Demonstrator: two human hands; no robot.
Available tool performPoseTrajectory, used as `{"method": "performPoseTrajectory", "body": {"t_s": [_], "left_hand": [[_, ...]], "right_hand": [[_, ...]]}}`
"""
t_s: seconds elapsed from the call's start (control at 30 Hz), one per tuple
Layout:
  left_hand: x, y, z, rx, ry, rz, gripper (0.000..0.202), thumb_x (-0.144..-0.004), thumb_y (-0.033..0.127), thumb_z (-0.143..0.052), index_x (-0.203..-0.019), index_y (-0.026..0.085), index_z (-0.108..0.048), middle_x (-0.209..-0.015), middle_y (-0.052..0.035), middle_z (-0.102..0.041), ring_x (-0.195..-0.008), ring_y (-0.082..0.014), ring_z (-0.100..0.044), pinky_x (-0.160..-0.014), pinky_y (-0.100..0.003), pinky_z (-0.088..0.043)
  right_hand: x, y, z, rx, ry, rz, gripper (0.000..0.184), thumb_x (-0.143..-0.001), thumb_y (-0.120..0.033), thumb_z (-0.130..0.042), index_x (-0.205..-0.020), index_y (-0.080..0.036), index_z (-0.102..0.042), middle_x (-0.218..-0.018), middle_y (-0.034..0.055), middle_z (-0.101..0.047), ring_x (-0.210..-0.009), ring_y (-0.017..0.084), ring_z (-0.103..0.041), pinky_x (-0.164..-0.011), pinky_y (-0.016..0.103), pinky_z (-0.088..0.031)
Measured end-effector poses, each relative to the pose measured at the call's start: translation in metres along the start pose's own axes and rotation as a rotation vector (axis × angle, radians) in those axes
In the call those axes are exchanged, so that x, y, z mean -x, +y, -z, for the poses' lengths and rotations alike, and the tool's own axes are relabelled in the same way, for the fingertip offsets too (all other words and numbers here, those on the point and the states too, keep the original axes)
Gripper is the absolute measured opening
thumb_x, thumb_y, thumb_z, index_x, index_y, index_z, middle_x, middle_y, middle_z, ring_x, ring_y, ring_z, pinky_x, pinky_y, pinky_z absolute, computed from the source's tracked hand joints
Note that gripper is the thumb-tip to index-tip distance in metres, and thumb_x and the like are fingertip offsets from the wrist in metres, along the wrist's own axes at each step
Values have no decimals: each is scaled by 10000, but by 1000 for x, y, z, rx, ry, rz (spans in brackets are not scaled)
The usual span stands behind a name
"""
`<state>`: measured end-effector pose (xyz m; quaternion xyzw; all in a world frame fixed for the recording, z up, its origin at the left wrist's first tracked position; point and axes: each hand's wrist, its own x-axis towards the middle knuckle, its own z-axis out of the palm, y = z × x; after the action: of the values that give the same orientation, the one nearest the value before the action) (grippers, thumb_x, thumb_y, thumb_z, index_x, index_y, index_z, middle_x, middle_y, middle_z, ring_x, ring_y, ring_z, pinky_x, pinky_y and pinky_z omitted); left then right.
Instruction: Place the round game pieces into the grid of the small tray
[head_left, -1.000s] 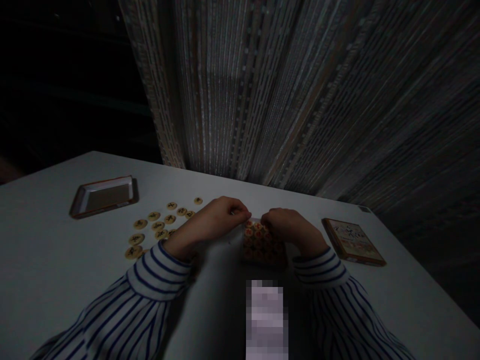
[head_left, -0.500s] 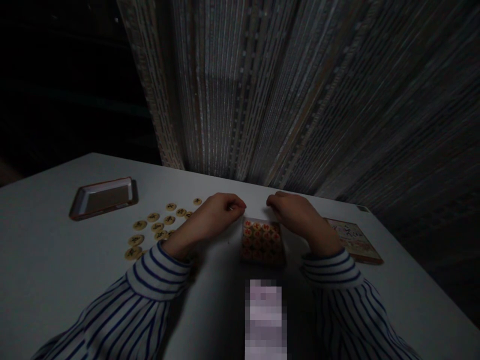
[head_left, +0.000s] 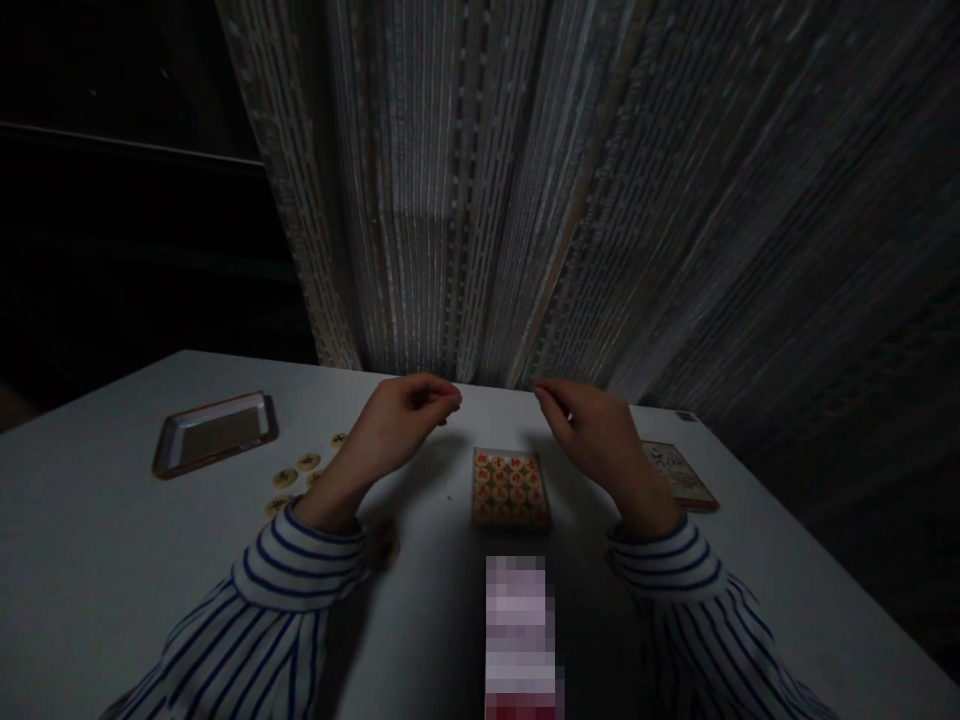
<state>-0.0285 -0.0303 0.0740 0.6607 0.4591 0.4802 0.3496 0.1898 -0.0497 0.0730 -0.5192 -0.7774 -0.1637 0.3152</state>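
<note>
Square block of red-marked round game pieces (head_left: pixel 511 488) lies on the white table (head_left: pixel 97 540) between your hands, squarely with no long axis, your left hand (head_left: pixel 401 420) and right hand (head_left: pixel 592 440) about equally near it, both loosely curled and apparently empty.

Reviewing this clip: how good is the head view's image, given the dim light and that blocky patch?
Head view: dim throughout, the far left nearly black; a pixelated block hides the bottom centre; wide-angle distortion fans the curtain; the right hand casts a soft shadow on the table.
</note>
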Motion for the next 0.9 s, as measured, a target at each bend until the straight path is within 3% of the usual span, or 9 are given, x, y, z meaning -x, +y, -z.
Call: {"method": "performPoseTrajectory", "body": {"t_s": [0.17, 0.33, 0.5, 0.57, 0.73, 0.9], "left_hand": [[10, 14, 2, -22, 3, 1, 202, -683, 343, -610, -727, 149, -646, -582, 2, -610, -524, -115, -540, -456, -202, -425], [24, 10, 6, -54, 4, -39, 231, -681, 381, -620, -689, 152, -645, -596, -7, -625, -561, -123, -559, -502, -208, -441], [50, -15, 24, -107, 49, 42, 259, -693, 408, -606, -724, 154, -647, -672, -32, -665, -593, -147, -594, -532, -235, -465], [63, -28, 32, -125, 127, 50, 286, -719, 428, -577, -761, 154, -645, -718, -42, -679, -612, -153, -608, -563, -248, -478], [99, -64, 39, -332, 327, -13, 286, -788, 417, -510, -828, 169, -647, -814, -43, -687, -766, -178, -632, -681, -271, -486], [127, -91, 31, -545, 383, -187, 223, -816, 350, -492, -819, 181, -637, -829, -46, -685, -795, -181, -615, -768, -305, -466]], "right_hand": [[38, 10, 11, -54, -115, -88, 251, -876, -258, -432, -987, -184, -644, -937, 53, -702, -831, 187, -647, -725, 289, -476], [77, 15, 9, -60, -230, -150, 263, -869, -252, -422, -985, -173, -645, -942, 69, -701, -841, 195, -645, -756, 322, -487], [97, 7, -11, -136, -208, -142, 257, -858, -249, -427, -990, -163, -630, -904, 79, -687, -817, 187, -635, -725, 321, -501], [102, 3, -19, -176, -155, -117, 255, -856, -248, -421, -972, -159, -630, -870, 87, -681, -800, 189, -629, -704, 322, -506], [114, 4, -26, -239, -1, -91, 248, -856, -251, -417, -947, -156, -627, -886, 106, -676, -814, 207, -625, -727, 364, -507], [122, 10, -24, -277, 40, -224, 241, -857, -260, -427, -969, -165, -618, -910, 101, -666, -814, 198, -617, -716, 351, -505]]}}
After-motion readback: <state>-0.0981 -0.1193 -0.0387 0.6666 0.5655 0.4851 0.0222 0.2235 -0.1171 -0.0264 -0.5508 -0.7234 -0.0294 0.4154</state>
